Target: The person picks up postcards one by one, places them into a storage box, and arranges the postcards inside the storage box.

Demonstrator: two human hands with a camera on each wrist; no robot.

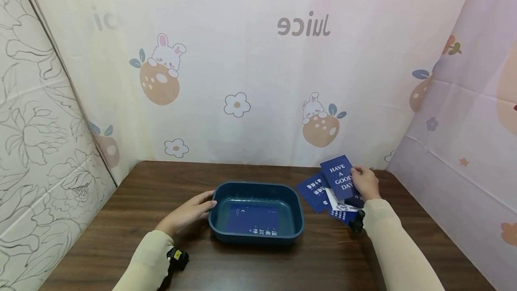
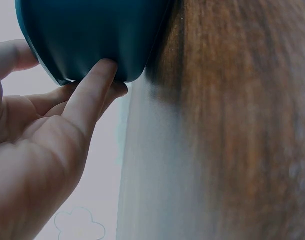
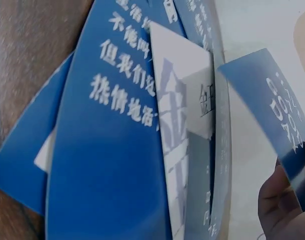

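My left hand (image 1: 186, 213) grips the left end of a dark teal plastic tub (image 1: 258, 239), thumb over the rim and fingers against the outer wall (image 2: 97, 35). Flat on the tub's floor lies a blue card (image 1: 252, 218) with white writing. At the right, my right hand (image 1: 366, 184) pinches the edge of a blue card (image 1: 337, 175) reading "HAVE A GOOD DAY". That card (image 3: 267, 95) is raised over a loose, overlapping pile of cards (image 1: 314, 196), mostly blue with white lettering; a white card (image 3: 180, 75) shows among them in the right wrist view.
Everything stands on a dark brown wooden table (image 1: 258, 268). A pale printed curtain (image 1: 258, 57) hangs right behind its back edge, with more cloth along the left and right sides. Small black devices (image 1: 177, 258) are strapped at both wrists.
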